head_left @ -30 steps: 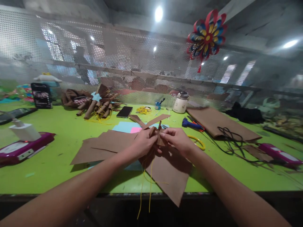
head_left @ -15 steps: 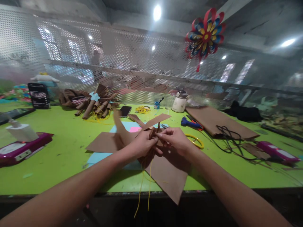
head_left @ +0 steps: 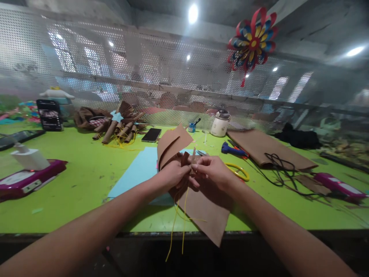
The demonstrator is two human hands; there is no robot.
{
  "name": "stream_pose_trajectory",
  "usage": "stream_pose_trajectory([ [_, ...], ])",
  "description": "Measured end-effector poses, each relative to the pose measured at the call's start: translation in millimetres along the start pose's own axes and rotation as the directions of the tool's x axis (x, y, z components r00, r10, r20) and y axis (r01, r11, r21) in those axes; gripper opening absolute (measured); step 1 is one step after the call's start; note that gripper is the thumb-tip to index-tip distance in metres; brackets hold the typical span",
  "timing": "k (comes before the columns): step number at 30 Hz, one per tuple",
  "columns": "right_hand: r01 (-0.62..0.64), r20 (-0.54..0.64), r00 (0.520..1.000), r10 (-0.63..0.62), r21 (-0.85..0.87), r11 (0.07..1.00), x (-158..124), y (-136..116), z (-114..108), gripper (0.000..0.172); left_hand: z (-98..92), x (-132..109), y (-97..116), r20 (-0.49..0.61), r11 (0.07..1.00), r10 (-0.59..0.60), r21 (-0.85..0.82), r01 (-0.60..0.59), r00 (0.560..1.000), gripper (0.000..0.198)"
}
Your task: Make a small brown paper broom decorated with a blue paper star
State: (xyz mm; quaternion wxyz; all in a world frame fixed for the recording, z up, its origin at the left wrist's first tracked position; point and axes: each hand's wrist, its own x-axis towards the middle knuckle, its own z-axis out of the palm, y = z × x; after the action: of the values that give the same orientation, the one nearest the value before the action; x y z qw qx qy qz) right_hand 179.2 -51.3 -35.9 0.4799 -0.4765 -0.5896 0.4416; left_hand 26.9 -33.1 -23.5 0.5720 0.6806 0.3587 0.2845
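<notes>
My left hand [head_left: 176, 174] is closed around gathered brown paper strips [head_left: 174, 144], which curve up and away beyond the wrist. Against it, my right hand [head_left: 212, 169] pinches a narrow brown end of the same paper between thumb and fingers. Below both hands a wide brown paper piece [head_left: 203, 213] hangs past the table's front edge. Yellow string [head_left: 184, 227] dangles beneath the left hand. Light blue paper sheets [head_left: 131, 173] lie under the work. My palms and part of the gathered paper are hidden.
To the right lie yellow-handled scissors [head_left: 245, 175], a blue glue gun [head_left: 234, 150], folded brown paper [head_left: 268, 148] and a black cord [head_left: 281, 169]. Rolled brown paper bundles [head_left: 118, 125], a phone [head_left: 151, 134] and a white kettle-like pot [head_left: 219, 125] stand behind. A purple power strip [head_left: 31, 179] sits left.
The brown strips that spread left and right over the blue sheets have swung up together into a curved bunch behind my left hand. Both hands stay in nearly the same place.
</notes>
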Motion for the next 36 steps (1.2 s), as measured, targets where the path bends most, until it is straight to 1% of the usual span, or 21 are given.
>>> stream_pose_trajectory([
  [4,-0.024,0.008,1.000,0.024,0.029,0.999,1,5,0,0.025,-0.8,0,1,0.112,0.999,0.029,-0.039,-0.025,0.993,0.015],
  [9,-0.047,0.039,0.998,0.045,0.061,0.997,2,5,-2,0.027,0.0,-1,4,0.128,0.995,0.038,-0.100,-0.025,0.991,0.016],
  [12,-0.053,0.034,0.998,0.052,0.023,0.998,0,-1,-4,0.026,-2.9,2,0,0.137,0.992,0.055,-0.117,-0.039,0.989,0.019],
  [15,-0.044,0.047,0.998,0.044,-0.011,0.999,0,-5,-7,0.021,-6.9,6,-7,0.170,0.991,0.062,-0.128,-0.040,0.983,0.023],
  [19,-0.043,0.123,0.992,0.041,0.017,0.999,0,-7,-11,0.015,-8.4,7,-6,0.200,0.988,0.074,-0.148,-0.044,0.977,0.026],
  [21,-0.025,0.174,0.985,0.017,0.043,0.999,0,-7,-13,0.017,-8.0,5,-2,0.196,0.983,0.089,-0.173,-0.055,0.977,0.025],
  [23,-0.012,0.190,0.982,0.002,0.052,0.999,0,-7,-14,0.021,-7.8,4,1,0.192,0.981,0.096,-0.183,-0.060,0.977,0.022],
  [25,-0.013,0.162,0.987,0.005,0.048,0.999,0,-7,-12,0.026,-8.1,2,2,0.199,0.984,0.094,-0.171,-0.060,0.975,0.021],
  [29,-0.050,0.050,0.998,0.048,0.045,0.998,1,-4,-6,0.035,-8.9,2,-1,0.214,0.992,0.082,-0.114,-0.059,0.973,0.025],
  [32,-0.019,-0.009,1.000,0.019,0.042,0.999,2,-1,-1,0.036,-8.0,1,-2,0.192,0.993,0.074,-0.105,-0.054,0.979,0.025],
  [34,0.003,-0.023,1.000,-0.002,0.056,0.998,2,1,1,0.035,-6.8,1,0,0.178,0.991,0.076,-0.124,-0.055,0.981,0.024],
  [36,-0.006,0.008,1.000,0.005,0.113,0.994,2,2,1,0.032,-5.6,0,3,0.179,0.986,0.087,-0.159,-0.059,0.980,0.021],
])
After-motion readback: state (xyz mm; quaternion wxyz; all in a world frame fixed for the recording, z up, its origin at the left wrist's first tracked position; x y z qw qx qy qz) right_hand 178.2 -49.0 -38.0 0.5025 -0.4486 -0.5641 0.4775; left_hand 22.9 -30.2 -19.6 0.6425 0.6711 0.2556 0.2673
